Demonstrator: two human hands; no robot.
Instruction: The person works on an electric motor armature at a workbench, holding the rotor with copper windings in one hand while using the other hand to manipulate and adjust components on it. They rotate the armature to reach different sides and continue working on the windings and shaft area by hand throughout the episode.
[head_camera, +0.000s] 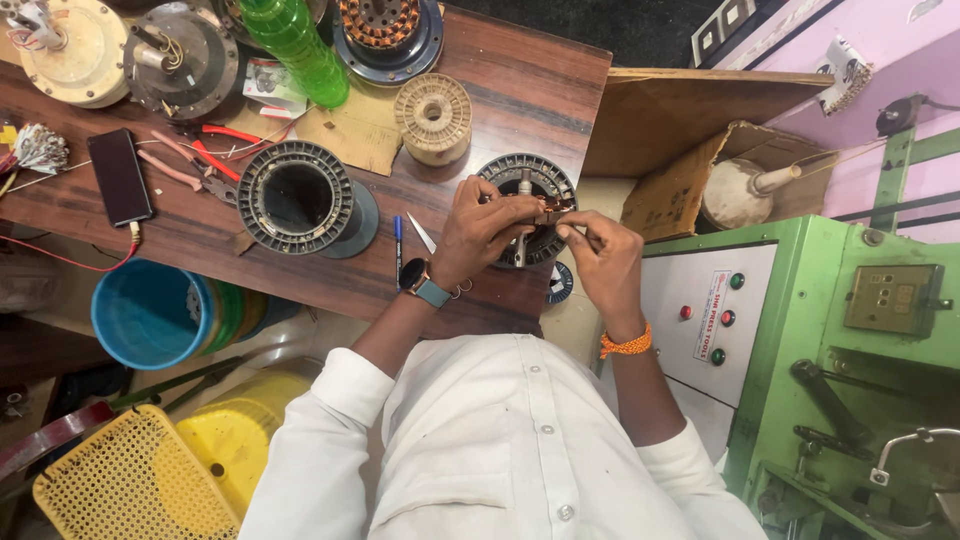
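Your left hand (478, 228) presses down on the round motor core (528, 208) at the table's (200, 235) right edge to steady it, while your right hand (600, 260) pinches copper wire (553, 210) taut over its rim.

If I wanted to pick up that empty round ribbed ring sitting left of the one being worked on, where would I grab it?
Probably by the outer rim of the empty ribbed ring, coming straight down from above. It lies flat on a grey disc with its hollow centre facing up, so fingers could hook inside the hole and thumb press on the ribbed outside. The near side looks freest; pliers lie at its left.
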